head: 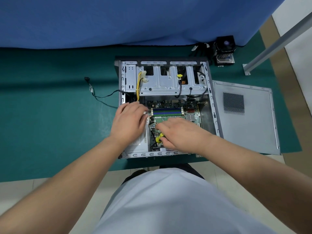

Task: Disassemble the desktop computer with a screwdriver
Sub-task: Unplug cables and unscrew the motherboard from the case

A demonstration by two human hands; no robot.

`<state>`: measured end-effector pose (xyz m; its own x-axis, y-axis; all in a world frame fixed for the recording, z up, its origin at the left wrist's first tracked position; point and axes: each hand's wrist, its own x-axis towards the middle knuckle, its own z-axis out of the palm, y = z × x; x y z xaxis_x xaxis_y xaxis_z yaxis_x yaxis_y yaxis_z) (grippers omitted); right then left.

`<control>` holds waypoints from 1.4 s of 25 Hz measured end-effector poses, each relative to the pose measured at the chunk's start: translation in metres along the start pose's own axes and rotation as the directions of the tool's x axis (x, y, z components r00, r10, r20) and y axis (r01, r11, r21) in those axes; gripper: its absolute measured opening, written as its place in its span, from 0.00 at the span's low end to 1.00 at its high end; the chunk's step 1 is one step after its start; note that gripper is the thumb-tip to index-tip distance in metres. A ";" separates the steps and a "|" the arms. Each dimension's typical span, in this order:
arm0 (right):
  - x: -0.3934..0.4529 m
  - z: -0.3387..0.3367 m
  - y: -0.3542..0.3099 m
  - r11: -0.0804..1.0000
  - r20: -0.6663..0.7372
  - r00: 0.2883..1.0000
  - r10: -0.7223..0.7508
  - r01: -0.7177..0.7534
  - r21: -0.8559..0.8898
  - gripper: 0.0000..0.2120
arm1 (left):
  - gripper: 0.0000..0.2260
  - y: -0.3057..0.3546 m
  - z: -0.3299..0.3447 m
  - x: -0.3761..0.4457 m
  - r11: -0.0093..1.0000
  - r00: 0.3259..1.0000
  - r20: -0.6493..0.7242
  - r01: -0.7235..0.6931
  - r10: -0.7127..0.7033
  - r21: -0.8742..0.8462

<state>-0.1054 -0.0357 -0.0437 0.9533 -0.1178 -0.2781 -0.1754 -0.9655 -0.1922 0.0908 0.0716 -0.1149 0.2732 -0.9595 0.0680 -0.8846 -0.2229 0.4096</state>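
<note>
An open desktop computer case (pixel 211 105) lies on its side on a green mat. Its green motherboard (pixel 170 105) with blue and green memory slots shows inside. My right hand (pixel 180 132) is over the board's lower part, closed around a screwdriver with a yellow and black handle (pixel 159 138); its tip is hidden. My left hand (pixel 129 120) rests on the grey power supply (pixel 140 144) at the case's left side, fingers spread near a bundle of yellow wires (pixel 138 85). A silver drive cage (pixel 165 81) fills the case's far half.
The removed grey side panel (pixel 244 115) lies flat to the right of the case. A CPU cooler with fan (pixel 225 49) and loose black cables sit behind the case. A black cable (pixel 94 93) trails left on the mat. A blue cloth covers the far side.
</note>
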 end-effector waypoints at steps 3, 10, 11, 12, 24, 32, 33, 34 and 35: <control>-0.001 0.000 0.004 0.999 -0.014 1.000 -0.027 0.027 -0.028 0.14 | 0.16 -0.004 0.005 -0.021 0.996 0.998 -0.045 0.053 -0.050 0.072; 0.005 0.000 0.001 1.000 -0.026 1.000 -0.007 0.007 0.008 0.15 | 0.17 -0.006 0.010 -0.017 0.993 0.995 -0.081 0.068 -0.060 0.094; 0.005 0.001 0.002 0.999 -0.022 0.999 0.043 -0.042 0.027 0.17 | 0.17 -0.007 0.011 -0.017 0.993 0.995 -0.084 0.069 -0.061 0.096; 0.003 0.003 0.002 0.995 -0.038 0.994 0.100 -0.100 0.019 0.19 | 0.17 -0.007 0.011 -0.018 0.992 0.994 -0.086 0.071 -0.063 0.100; -0.002 0.007 -0.009 0.997 -0.048 0.996 0.075 -0.075 0.015 0.18 | 0.16 -0.008 0.014 -0.016 0.989 0.990 -0.114 0.093 -0.080 0.115; -0.005 0.009 -0.017 0.978 -0.018 0.981 0.194 -0.192 0.075 0.20 | 0.16 -0.005 0.010 -0.016 0.991 0.992 -0.095 0.097 -0.089 0.087; -0.004 0.010 -0.019 0.967 -0.028 0.967 0.251 -0.250 0.055 0.22 | 0.16 -0.004 0.010 -0.016 0.992 0.992 -0.091 0.095 -0.088 0.087; -0.003 0.010 -0.020 0.957 -0.028 0.957 0.289 -0.288 0.026 0.23 | 0.16 -0.004 0.009 -0.016 0.992 0.992 -0.089 0.094 -0.087 0.086; -0.002 0.011 -0.021 0.961 -0.030 0.961 0.276 -0.276 0.025 0.21 | 0.16 -0.005 0.008 -0.016 0.992 0.993 -0.086 0.094 -0.086 0.085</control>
<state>-0.1063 -0.0124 -0.0494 0.8748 -0.3870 -0.2916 -0.4374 -0.8896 -0.1317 0.0874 0.0867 -0.1257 0.3801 -0.9184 0.1100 -0.8840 -0.3257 0.3354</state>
